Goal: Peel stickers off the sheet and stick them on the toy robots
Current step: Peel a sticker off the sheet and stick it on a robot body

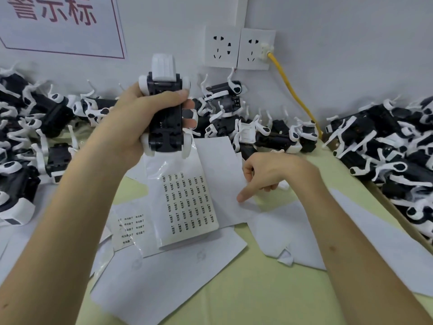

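Note:
My left hand (140, 113) grips a black and white toy robot (165, 109), held up above the table with its black underside facing me. Below it lies a white sticker sheet (187, 202) printed with rows of small black labels. A second, partly used sticker sheet (131, 226) lies to its left. My right hand (267, 174) hovers low over blank white paper to the right of the sheet, index finger pointing down at the paper (241, 197), other fingers curled. I cannot tell whether a sticker is on that fingertip.
Piles of black and white toy robots lie at the left (30, 127), along the back wall (246, 123) and at the right (386, 148). Loose white backing papers (164, 273) cover the pale green table. A yellow cable (293, 90) hangs from a wall socket (256, 49).

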Demonstrator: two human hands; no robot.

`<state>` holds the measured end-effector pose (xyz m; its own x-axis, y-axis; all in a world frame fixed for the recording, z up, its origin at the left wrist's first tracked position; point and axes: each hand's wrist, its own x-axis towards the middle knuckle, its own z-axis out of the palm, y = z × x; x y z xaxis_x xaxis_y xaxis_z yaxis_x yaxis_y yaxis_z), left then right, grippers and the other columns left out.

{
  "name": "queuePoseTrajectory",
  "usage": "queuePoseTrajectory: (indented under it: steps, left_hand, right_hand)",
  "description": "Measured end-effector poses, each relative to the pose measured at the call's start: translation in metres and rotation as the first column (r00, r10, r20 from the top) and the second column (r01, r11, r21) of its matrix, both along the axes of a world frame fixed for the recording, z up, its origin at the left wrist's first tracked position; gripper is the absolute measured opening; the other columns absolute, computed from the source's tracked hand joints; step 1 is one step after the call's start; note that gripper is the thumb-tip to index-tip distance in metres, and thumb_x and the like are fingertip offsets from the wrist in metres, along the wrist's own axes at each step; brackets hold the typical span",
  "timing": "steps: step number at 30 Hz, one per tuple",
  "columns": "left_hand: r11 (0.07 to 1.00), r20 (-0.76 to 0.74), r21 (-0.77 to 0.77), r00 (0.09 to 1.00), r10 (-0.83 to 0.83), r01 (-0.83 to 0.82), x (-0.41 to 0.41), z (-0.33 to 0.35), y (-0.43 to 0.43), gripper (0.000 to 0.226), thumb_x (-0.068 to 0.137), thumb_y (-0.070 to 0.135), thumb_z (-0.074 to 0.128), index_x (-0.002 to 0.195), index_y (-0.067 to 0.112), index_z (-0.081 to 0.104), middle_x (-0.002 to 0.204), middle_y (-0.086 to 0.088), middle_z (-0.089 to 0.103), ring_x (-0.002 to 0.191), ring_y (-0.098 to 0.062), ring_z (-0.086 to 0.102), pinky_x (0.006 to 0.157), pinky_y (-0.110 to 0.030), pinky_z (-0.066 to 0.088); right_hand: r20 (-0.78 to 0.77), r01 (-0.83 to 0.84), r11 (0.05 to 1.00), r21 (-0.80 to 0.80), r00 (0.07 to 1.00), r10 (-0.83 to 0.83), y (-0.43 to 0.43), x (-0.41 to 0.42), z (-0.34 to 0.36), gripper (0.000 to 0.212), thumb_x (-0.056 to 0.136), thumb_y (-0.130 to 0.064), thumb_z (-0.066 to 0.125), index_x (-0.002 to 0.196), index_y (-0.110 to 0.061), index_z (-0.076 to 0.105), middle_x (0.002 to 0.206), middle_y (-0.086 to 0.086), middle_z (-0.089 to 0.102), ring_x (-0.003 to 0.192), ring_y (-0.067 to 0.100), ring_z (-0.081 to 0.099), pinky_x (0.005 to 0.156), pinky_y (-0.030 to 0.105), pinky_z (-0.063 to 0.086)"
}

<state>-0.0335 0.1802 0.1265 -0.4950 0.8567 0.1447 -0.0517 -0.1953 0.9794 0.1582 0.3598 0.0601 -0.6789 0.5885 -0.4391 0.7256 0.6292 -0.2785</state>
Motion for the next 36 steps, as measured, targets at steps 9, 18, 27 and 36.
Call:
queuePoseTrajectory:
  steps: [9, 18, 27, 36]
  left_hand:
    - [1.0, 0.003, 0.017, 1.0, -0.012, 0.012, -0.004, 0.001, -0.002, 0.05, 0.081, 0.025, 0.077, 0.127, 0.01, 0.064, 0.1, -0.003, 0.078, 0.084, -0.025, 0.077, 0.064, -0.033, 0.06]
    - [0.998, 0.045, 0.017, 0.997, -0.066, 0.065, 0.0, 0.001, -0.003, 0.044, 0.077, 0.026, 0.076, 0.118, 0.011, 0.068, 0.098, -0.003, 0.078, 0.087, -0.025, 0.077, 0.066, -0.035, 0.062]
    - [0.879, 0.359, 0.089, 0.809, -0.467, 0.468, 0.017, -0.004, 0.003, 0.024, 0.083, 0.033, 0.073, 0.102, 0.02, 0.08, 0.104, 0.004, 0.073, 0.115, -0.037, 0.07, 0.116, -0.058, 0.036]
    - [0.883, 0.386, 0.118, 0.798, -0.463, 0.455, 0.013, 0.0, 0.0, 0.027, 0.083, 0.032, 0.073, 0.104, 0.016, 0.08, 0.103, 0.0, 0.075, 0.121, -0.042, 0.066, 0.092, -0.051, 0.059]
  right_hand:
    - [0.008, -0.006, 0.999, 0.044, 1.0, 0.005, 0.007, -0.002, -0.02, 0.056, 0.054, -0.061, 0.092, 0.066, -0.022, 0.054, 0.066, -0.002, 0.054, 0.058, 0.02, 0.045, 0.054, 0.029, 0.036]
    - [-0.498, -0.196, 0.953, -0.232, 0.865, 0.057, -0.003, 0.014, 0.023, 0.032, 0.078, -0.058, 0.079, 0.087, -0.027, 0.079, 0.071, -0.004, 0.066, 0.062, 0.018, 0.052, 0.064, 0.034, 0.045]
    - [-0.947, -0.225, 0.966, -0.127, 0.316, -0.051, -0.037, -0.007, 0.047, 0.048, 0.065, -0.072, 0.074, 0.07, -0.024, 0.067, 0.056, -0.011, 0.055, 0.051, 0.004, 0.048, 0.052, 0.017, 0.04]
    - [-0.968, -0.129, 0.99, -0.064, 0.248, -0.031, -0.034, -0.007, 0.045, 0.052, 0.071, -0.074, 0.075, 0.069, -0.022, 0.07, 0.058, -0.005, 0.061, 0.05, 0.006, 0.039, 0.049, 0.015, 0.031]
